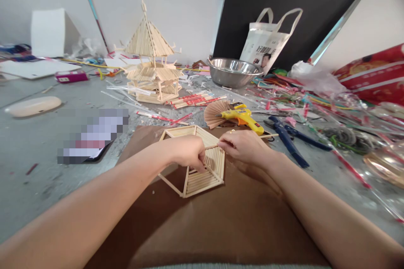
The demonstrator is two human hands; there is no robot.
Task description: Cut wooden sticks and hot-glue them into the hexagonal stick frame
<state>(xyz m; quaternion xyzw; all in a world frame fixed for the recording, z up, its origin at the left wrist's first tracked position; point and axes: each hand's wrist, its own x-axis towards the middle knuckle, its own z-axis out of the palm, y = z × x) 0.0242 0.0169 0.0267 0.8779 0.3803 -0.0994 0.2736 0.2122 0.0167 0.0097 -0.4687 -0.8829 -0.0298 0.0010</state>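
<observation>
A six-sided frame of thin wooden sticks (205, 178) lies on a brown board (240, 227), with rows of sticks filling several of its sections. My left hand (189, 151) reaches over its middle, fingers curled down and closed against the inner sticks; the fingertips are partly hidden. At the frame's right edge, my right hand (243, 145) pinches a thin wooden stick (269, 135). One end sticks out to the right behind the hand, and the other seems to run across the frame towards my left hand. A yellow glue gun (241, 117) lies just beyond my right hand.
Behind the board stands a stick pagoda (151, 67), near wrapped sticks (192, 100) and a metal bowl (235, 71). Blue-handled pliers (288, 138) lie to the right, beside scattered plastic strips. A phone (97, 134) and a white oval case (34, 106) are on the left.
</observation>
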